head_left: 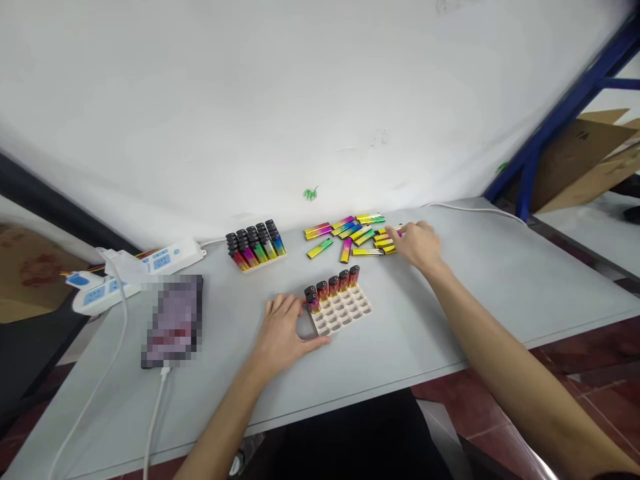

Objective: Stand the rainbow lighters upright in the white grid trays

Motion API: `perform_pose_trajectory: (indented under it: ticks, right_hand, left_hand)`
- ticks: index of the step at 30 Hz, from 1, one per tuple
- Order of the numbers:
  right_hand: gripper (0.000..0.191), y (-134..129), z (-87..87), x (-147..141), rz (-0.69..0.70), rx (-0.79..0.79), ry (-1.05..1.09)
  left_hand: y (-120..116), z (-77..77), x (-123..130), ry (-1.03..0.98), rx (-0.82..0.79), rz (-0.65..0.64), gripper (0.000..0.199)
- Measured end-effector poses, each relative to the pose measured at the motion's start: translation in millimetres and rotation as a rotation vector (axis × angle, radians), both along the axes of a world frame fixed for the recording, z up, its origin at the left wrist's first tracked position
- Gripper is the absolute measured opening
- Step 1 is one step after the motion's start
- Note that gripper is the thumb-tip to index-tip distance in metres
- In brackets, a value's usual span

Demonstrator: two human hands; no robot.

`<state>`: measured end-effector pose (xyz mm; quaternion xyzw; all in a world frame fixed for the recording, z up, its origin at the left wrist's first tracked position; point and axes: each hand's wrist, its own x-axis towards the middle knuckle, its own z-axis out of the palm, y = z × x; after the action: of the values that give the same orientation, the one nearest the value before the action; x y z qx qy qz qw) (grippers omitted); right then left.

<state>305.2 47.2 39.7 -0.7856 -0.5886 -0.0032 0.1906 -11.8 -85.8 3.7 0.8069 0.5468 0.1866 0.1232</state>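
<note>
My left hand (pixel 284 333) grips the left side of a white tray (pixel 345 312) with rows of slots, thumb along the front corner and fingers at the back. Several red-and-gold lighters (pixel 334 287) with black tops stand upright in the tray's back row, and a purple-tinted lighter (pixel 313 304) stands in front at the left. My right hand (pixel 416 247) is at the right end of a loose group of shiny multicoloured lighters (pixel 364 235) lying flat. Its thumb and fingers are closed on a lighter there, mostly covered by the hand.
A second tray (pixel 265 264), filled with upright lighters, stands near the wall. At left lie white power strips (pixel 170 260), a blurred phone-like object (pixel 173 323) and a white cable (pixel 163 393). Cardboard boxes (pixel 575 160) and a blue metal frame (pixel 540 140) are at right.
</note>
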Motion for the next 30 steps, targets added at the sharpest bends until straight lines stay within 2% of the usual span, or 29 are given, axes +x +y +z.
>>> perform_pose_trajectory:
  ticks: [3, 5, 10, 13, 16, 20, 24, 30]
  right_hand:
    - [0.077, 20, -17.4, 10, -0.082, -0.087, -0.039]
    - [0.082, 23, -23.8, 9, -0.088, -0.092, -0.046]
    - [0.069, 22, -25.6, 12, -0.069, 0.015, 0.03]
    - [0.055, 22, -21.6, 17, 0.056, 0.158, 0.305]
    - [0.045, 18, -16.1, 15, 0.235, 0.262, 0.763]
    - [0.038, 0, -9.3, -1, 0.419, 0.271, 1.24]
    - [0.039, -27, -4.6, -20, 0.524, 0.097, 1.442]
    - [0.042, -50, -2.9, -38, 0.582, -0.008, 1.502]
  left_hand:
    - [0, -0.3, 0, 0.006, 0.002, 0.009, 0.058]
    - [0, -0.9, -1, 0.009, 0.009, 0.008, 0.058]
    - [1, -1.8, -1, 0.014, 0.019, 0.003, 0.057]
    - [1, -1.2, -1, 0.014, 0.018, 0.001, 0.056]
    - [2, -0.2, 0, 0.015, 0.006, 0.006, 0.056]
    - [2, 0.0, 0, 0.002, -0.002, 0.011, 0.056]
    - [2, -0.2, -1, -0.008, -0.018, 0.017, 0.056]
    - [2, -0.4, -1, -0.022, -0.017, 0.021, 0.056]
